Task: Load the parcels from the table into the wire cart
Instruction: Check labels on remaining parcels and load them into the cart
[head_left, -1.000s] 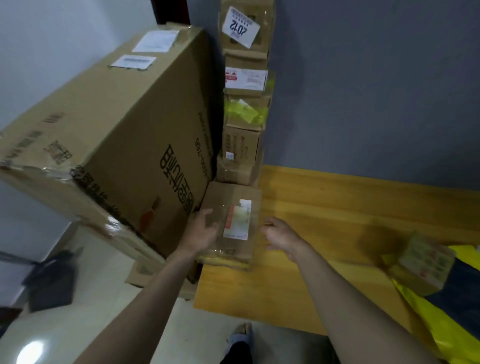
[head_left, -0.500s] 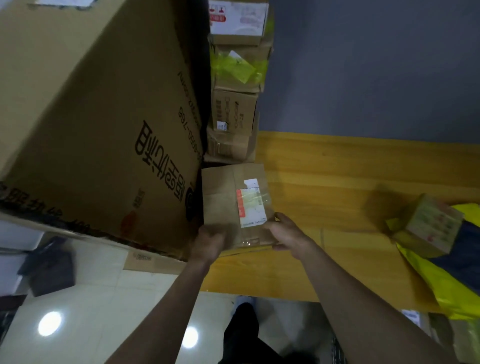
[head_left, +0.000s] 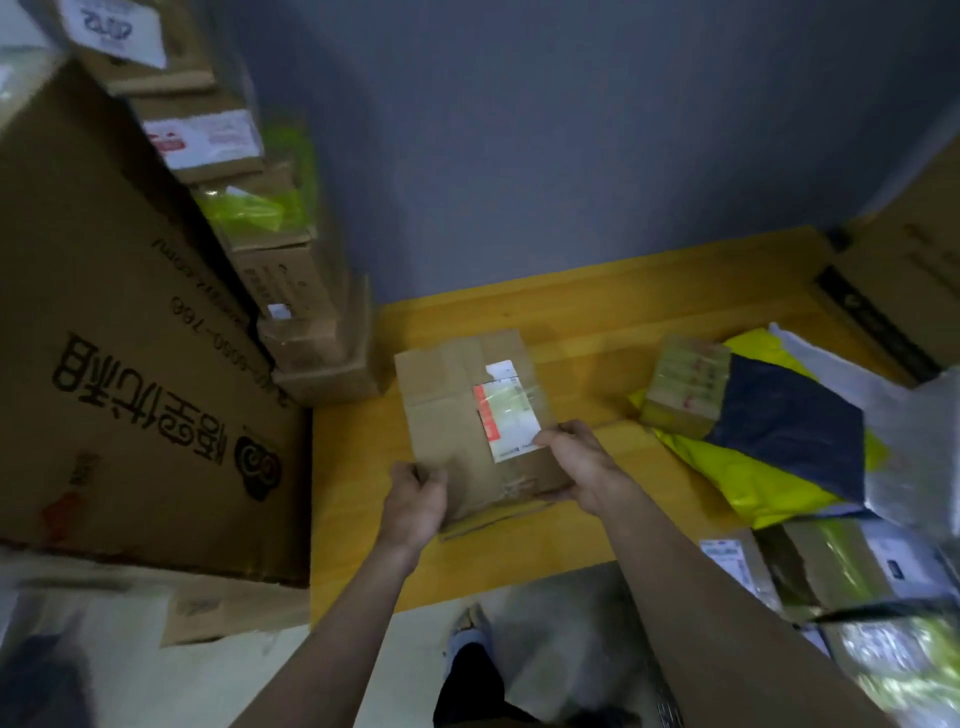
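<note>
A flat brown cardboard parcel (head_left: 462, 410) with a white and red label is held just above the yellow wooden table (head_left: 587, 322). My left hand (head_left: 415, 501) grips its near left corner. Its near right edge sits in my right hand (head_left: 582, 465), thumb on top by the label. To the right lie a small taped box (head_left: 685, 384) and a yellow and dark blue mailer bag (head_left: 779, 431). Several more parcels (head_left: 852, 566) are piled at the lower right, where a bit of wire (head_left: 665, 701) shows; the cart itself is not clearly visible.
A very large printed carton (head_left: 119, 364) fills the left side. A tall stack of small boxes (head_left: 270, 249) stands at the table's back left corner against the grey wall. Another carton (head_left: 904, 291) leans at the far right. My foot (head_left: 467, 629) is on the pale floor below.
Both hands have closed on the flat parcel and drawn it away from the box stack toward the table's near edge. The view has swung right, bringing in the parcels at the lower right.
</note>
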